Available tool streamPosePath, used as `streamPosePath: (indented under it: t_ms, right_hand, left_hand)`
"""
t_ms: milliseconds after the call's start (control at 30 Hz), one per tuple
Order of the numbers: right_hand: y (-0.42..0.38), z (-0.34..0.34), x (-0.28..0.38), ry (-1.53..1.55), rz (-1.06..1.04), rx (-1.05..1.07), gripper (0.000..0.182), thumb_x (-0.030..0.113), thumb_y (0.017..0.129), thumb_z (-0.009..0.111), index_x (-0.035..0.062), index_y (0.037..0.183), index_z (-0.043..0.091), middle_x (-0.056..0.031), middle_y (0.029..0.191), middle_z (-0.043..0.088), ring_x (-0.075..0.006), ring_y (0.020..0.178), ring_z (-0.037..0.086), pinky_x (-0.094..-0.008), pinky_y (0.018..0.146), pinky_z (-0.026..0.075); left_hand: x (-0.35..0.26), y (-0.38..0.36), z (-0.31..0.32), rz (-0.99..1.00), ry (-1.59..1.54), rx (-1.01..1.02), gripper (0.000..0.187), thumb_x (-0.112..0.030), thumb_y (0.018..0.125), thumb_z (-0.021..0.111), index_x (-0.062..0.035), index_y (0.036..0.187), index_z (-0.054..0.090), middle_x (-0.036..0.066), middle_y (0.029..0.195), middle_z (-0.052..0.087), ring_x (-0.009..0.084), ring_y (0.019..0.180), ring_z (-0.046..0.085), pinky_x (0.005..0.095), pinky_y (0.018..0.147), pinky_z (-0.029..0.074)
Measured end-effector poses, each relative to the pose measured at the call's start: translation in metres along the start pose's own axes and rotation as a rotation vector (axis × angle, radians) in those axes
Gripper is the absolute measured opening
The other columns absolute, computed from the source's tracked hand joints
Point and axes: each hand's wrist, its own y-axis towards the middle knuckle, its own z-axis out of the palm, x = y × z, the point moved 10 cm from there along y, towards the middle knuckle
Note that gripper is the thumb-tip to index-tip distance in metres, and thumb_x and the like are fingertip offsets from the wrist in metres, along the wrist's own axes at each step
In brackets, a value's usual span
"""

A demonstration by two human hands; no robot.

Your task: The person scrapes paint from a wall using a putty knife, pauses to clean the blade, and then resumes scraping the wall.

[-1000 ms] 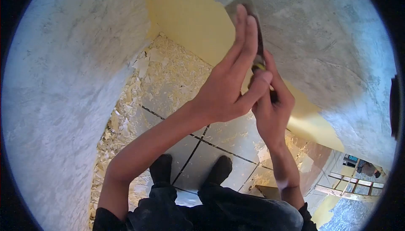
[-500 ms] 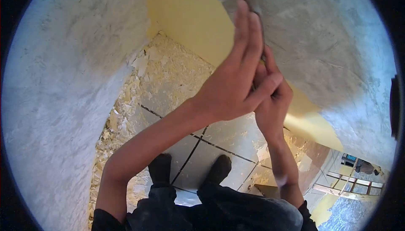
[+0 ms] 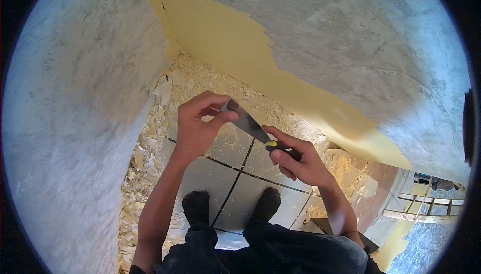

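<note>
A putty knife with a wide metal blade and a dark handle with a yellow mark is held between my two hands, away from the wall. My right hand is wrapped round its handle. With thumb and fingers, my left hand pinches the blade's far end. Behind it runs a band of yellow paint along the lower part of the wall. Above that band the wall is bare grey with a ragged paint edge.
Yellow paint flakes cover the floor along both walls. Grey tiles with dark joints lie under my feet. A second scraped wall rises on the left. At the far right is a wooden ladder-like frame.
Both hands have come down from the wall with the putty knife. My left hand has moved from pressing over the blade to pinching its end.
</note>
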Motion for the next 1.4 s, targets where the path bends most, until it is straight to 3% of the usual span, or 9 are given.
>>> streamPosePath:
  t_ms: [167, 233, 433, 633, 767, 833, 1067, 1200, 1400]
  right_hand:
    - [0.006, 0.009, -0.008, -0.097, -0.052, 0.056, 0.054, 0.027, 0.095, 0.059, 0.0136, 0.143, 0.041, 0.0027, 0.071, 0.055, -0.0069, 0.055, 0.047, -0.0232, 0.054, 0.042]
    - [0.007, 0.010, 0.011, -0.275, -0.439, 0.000, 0.054, 0.025, 0.095, 0.059, 0.0140, 0.144, 0.040, 0.0015, 0.074, 0.057, -0.0071, 0.058, 0.049, -0.0235, 0.056, 0.043]
    - [0.003, 0.003, -0.014, 0.118, 0.017, 0.096, 0.057, 0.031, 0.095, 0.059, 0.0101, 0.144, 0.039, -0.0012, 0.078, 0.055, -0.0070, 0.064, 0.051, -0.0233, 0.058, 0.044]
    - [0.004, 0.013, -0.018, 0.015, -0.047, 0.142, 0.061, 0.036, 0.095, 0.056, 0.0075, 0.144, 0.036, 0.0003, 0.075, 0.052, -0.0079, 0.058, 0.049, -0.0236, 0.056, 0.042]
    - [0.017, -0.017, -0.030, 0.261, -0.150, -0.214, 0.041, 0.036, 0.099, 0.048, 0.0071, 0.127, 0.047, 0.0013, 0.069, 0.045, -0.0059, 0.050, 0.040, -0.0220, 0.045, 0.035]
    - [0.021, -0.023, -0.041, 0.458, -0.179, -0.277, 0.036, 0.038, 0.102, 0.041, 0.0061, 0.116, 0.050, 0.0023, 0.066, 0.042, -0.0049, 0.047, 0.036, -0.0209, 0.042, 0.031]
    - [0.031, -0.067, -0.025, 0.142, -0.272, -0.486, 0.040, 0.040, 0.103, 0.037, 0.0050, 0.097, 0.055, 0.0029, 0.057, 0.042, -0.0037, 0.045, 0.036, -0.0204, 0.041, 0.029]
    - [0.037, -0.056, 0.006, 0.227, -0.291, -0.409, 0.040, 0.040, 0.103, 0.036, 0.0052, 0.098, 0.055, 0.0030, 0.056, 0.041, -0.0043, 0.044, 0.035, -0.0210, 0.041, 0.030]
    - [0.042, -0.062, -0.051, 0.273, -0.229, -0.410, 0.041, 0.040, 0.103, 0.036, 0.0041, 0.098, 0.055, 0.0019, 0.057, 0.042, -0.0049, 0.044, 0.036, -0.0215, 0.040, 0.030]
  left_hand:
    - [0.007, -0.009, -0.017, -0.004, 0.086, -0.080, 0.024, 0.005, 0.080, 0.070, -0.0018, 0.102, 0.064, 0.009, 0.095, 0.068, 0.0172, 0.085, 0.066, 0.0309, 0.077, 0.055]
    - [0.009, -0.011, -0.018, 0.002, 0.052, -0.129, 0.022, 0.003, 0.080, 0.071, -0.0021, 0.101, 0.066, 0.007, 0.091, 0.067, 0.0137, 0.081, 0.064, 0.0279, 0.072, 0.052]
    - [-0.012, -0.005, -0.007, 0.110, -0.019, -0.222, 0.021, 0.001, 0.081, 0.070, -0.0031, 0.102, 0.068, 0.005, 0.093, 0.065, 0.0116, 0.083, 0.062, 0.0259, 0.072, 0.049]
    - [-0.064, 0.002, 0.042, 0.329, 0.208, -0.118, 0.032, 0.000, 0.082, 0.067, -0.0039, 0.113, 0.065, 0.010, 0.102, 0.064, 0.0202, 0.090, 0.063, 0.0305, 0.078, 0.050]
    - [-0.086, 0.002, 0.058, 0.475, 0.403, -0.211, 0.040, -0.005, 0.086, 0.064, -0.0030, 0.126, 0.058, 0.016, 0.122, 0.060, 0.0281, 0.112, 0.059, 0.0357, 0.094, 0.047]
    - [-0.076, 0.002, 0.071, 0.465, 0.391, -0.132, 0.041, -0.005, 0.087, 0.063, -0.0030, 0.127, 0.057, 0.016, 0.128, 0.056, 0.0299, 0.118, 0.055, 0.0372, 0.098, 0.044]
    - [-0.044, -0.007, 0.099, 0.353, 0.358, 0.084, 0.044, -0.005, 0.088, 0.060, -0.0033, 0.131, 0.054, 0.016, 0.140, 0.048, 0.0307, 0.130, 0.046, 0.0386, 0.104, 0.039]
    - [-0.034, -0.012, 0.088, 0.295, 0.333, 0.074, 0.043, -0.005, 0.088, 0.059, -0.0042, 0.131, 0.054, 0.015, 0.140, 0.048, 0.0300, 0.130, 0.047, 0.0391, 0.105, 0.038]
    - [-0.022, -0.020, 0.070, 0.203, 0.353, 0.055, 0.041, -0.004, 0.088, 0.058, -0.0054, 0.129, 0.056, 0.014, 0.137, 0.052, 0.0283, 0.127, 0.049, 0.0383, 0.105, 0.039]
